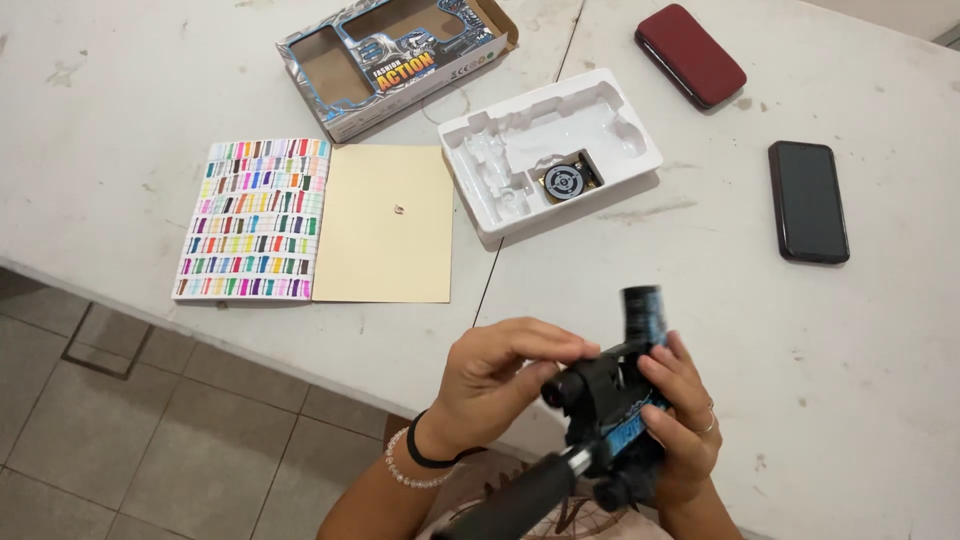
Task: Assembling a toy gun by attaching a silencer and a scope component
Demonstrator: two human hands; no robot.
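A black-and-blue plastic toy gun (615, 400), blocky and matte, sat at six o'clock above the scuffed white worktop (800, 350) edge. The left hand (500, 375) curled over its top; the right hand (685, 420) clamped its grip. A moulded white tray (480, 170) lay at twelve o'clock.

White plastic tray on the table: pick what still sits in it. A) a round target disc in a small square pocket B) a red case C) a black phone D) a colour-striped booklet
A: the white plastic tray holds only a round target disc in a small pocket; its larger moulded recesses are bare, and the other things lie apart on the table.
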